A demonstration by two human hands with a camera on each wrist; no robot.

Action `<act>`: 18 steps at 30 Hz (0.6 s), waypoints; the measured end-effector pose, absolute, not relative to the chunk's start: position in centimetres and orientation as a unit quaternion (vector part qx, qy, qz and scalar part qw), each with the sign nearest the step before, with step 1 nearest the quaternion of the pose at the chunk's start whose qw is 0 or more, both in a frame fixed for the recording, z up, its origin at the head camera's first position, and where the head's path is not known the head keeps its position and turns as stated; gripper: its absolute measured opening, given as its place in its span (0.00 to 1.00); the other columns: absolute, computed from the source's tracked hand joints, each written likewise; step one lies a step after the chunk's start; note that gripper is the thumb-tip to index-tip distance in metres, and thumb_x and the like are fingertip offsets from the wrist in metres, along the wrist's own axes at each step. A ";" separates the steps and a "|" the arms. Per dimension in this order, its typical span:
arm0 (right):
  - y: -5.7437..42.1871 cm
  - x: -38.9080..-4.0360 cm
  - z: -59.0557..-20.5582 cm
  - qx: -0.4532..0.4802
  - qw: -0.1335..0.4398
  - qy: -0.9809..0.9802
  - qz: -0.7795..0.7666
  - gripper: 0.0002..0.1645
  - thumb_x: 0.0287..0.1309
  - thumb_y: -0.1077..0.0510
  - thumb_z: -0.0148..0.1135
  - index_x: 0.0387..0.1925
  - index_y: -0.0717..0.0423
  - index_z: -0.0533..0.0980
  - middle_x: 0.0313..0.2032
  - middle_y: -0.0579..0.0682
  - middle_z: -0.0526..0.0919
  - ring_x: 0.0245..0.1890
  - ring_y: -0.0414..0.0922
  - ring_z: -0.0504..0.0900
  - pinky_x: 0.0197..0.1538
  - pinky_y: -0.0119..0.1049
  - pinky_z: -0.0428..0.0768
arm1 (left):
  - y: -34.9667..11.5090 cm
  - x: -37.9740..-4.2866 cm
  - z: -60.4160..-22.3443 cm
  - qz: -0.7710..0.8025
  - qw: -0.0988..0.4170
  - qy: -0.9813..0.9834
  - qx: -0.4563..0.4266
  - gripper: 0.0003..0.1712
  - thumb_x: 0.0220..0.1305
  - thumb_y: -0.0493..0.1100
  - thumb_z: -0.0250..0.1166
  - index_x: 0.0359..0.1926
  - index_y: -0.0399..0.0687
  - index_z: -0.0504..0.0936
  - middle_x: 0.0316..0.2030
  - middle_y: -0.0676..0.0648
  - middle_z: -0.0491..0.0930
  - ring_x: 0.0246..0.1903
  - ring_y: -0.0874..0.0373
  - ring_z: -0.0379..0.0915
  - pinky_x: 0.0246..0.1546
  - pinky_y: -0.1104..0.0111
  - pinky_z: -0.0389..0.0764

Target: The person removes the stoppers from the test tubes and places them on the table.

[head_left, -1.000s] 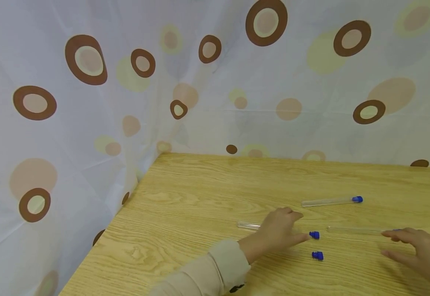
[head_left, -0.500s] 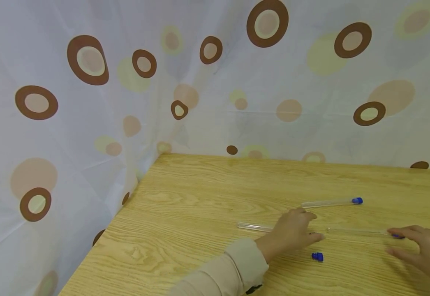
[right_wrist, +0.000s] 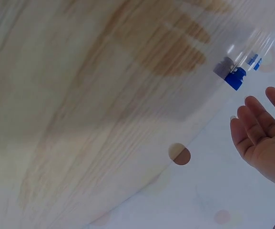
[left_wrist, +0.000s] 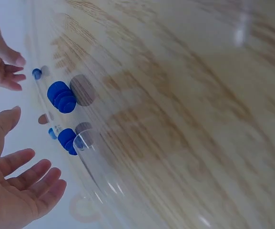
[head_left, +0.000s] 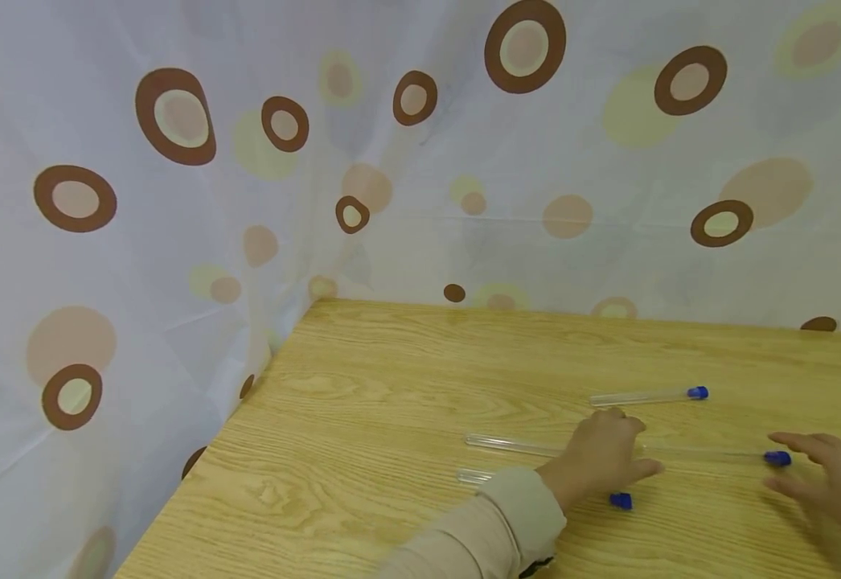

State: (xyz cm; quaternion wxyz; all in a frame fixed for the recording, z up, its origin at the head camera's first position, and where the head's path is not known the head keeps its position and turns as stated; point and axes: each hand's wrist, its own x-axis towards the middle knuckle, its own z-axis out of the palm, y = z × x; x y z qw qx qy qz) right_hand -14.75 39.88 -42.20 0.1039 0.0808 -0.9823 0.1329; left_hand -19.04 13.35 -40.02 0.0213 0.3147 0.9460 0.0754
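My left hand (head_left: 601, 458) hovers over the table with its fingers loosely spread, holding nothing. Near it lie two clear test tubes without caps; the rear one (head_left: 510, 444) runs under the hand, and the front one (head_left: 473, 477) is mostly hidden by the sleeve. A blue stopper (head_left: 621, 501) sits just in front of that hand. The left wrist view shows two loose blue stoppers, one nearer (left_wrist: 61, 97) and one by a tube's mouth (left_wrist: 66, 140). My right hand (head_left: 829, 482), also relaxed and holding nothing, is beside the blue cap (head_left: 777, 458) of a capped test tube (head_left: 710, 452).
Farther back lies another test tube (head_left: 637, 397) with a blue cap (head_left: 697, 393). The wood-grain table (head_left: 363, 386) meets a white curtain (head_left: 406, 257) with brown and pale dots at the back and left.
My left hand has moved right, covering one stopper and uncovering part of the front tube. My right hand has shifted slightly right, so the capped tube's blue cap shows fully.
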 end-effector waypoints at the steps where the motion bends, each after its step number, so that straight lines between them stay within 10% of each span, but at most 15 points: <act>1: 39.9 -14.9 -42.2 0.082 0.100 -0.983 0.131 0.39 0.42 0.49 0.73 0.44 0.78 0.70 0.34 0.78 0.75 0.28 0.68 0.76 0.28 0.59 0.77 | 13.5 -19.1 -40.1 0.076 0.025 0.947 0.310 0.28 0.58 0.66 0.58 0.57 0.64 0.73 0.50 0.63 0.75 0.48 0.71 0.70 0.43 0.81 0.74; 18: 41.4 -16.1 -43.2 0.077 0.038 -0.993 0.080 0.36 0.43 0.50 0.71 0.43 0.78 0.71 0.35 0.77 0.75 0.27 0.63 0.78 0.30 0.56 0.79 | 17.3 -19.4 -41.4 0.015 0.028 0.967 0.253 0.15 0.55 0.64 0.63 0.40 0.67 0.79 0.37 0.64 0.76 0.39 0.72 0.71 0.33 0.80 0.74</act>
